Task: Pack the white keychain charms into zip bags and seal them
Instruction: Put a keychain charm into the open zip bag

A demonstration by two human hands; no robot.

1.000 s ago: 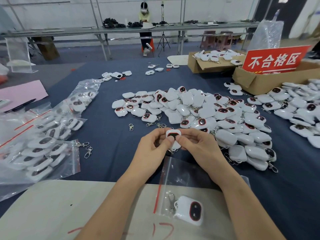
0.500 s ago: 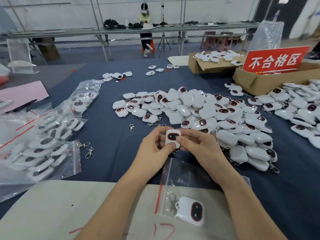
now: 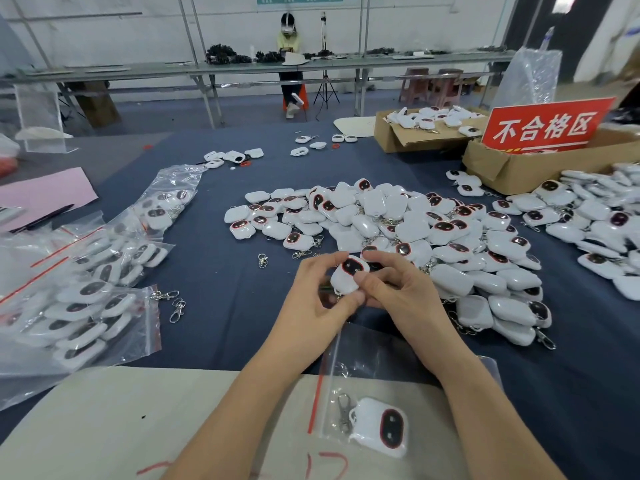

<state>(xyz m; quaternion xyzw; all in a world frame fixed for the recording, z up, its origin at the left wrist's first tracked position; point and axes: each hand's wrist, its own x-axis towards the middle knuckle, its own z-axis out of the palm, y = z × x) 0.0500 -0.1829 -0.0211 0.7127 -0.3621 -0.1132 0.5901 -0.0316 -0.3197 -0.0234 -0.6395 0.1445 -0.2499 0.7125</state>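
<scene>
A person's 2 bare hands meet above a dark blue table, holding 1 white keychain charm between them. The left hand pinches it from the side, with the thumb under its lower edge. The right hand pinches the other side with thumb and forefinger. Each grip is closed on the charm.

Over the last second the charm has turned. It faced the camera squarely before. Now it tilts, with the dark red-rimmed window uppermost and the white body showing below. This looks like a check before bagging, so it is probably about to go in.

Just in front of the wrists lies a clear zip bag with a second charm already inside. A loose pile lies just behind the hands.

The held charm's clasp is hidden behind the fingers. The bag's red zip strip shows between the forearms, but it is not clear whether it is pressed shut. Filled bags at the left are blurred.
</scene>
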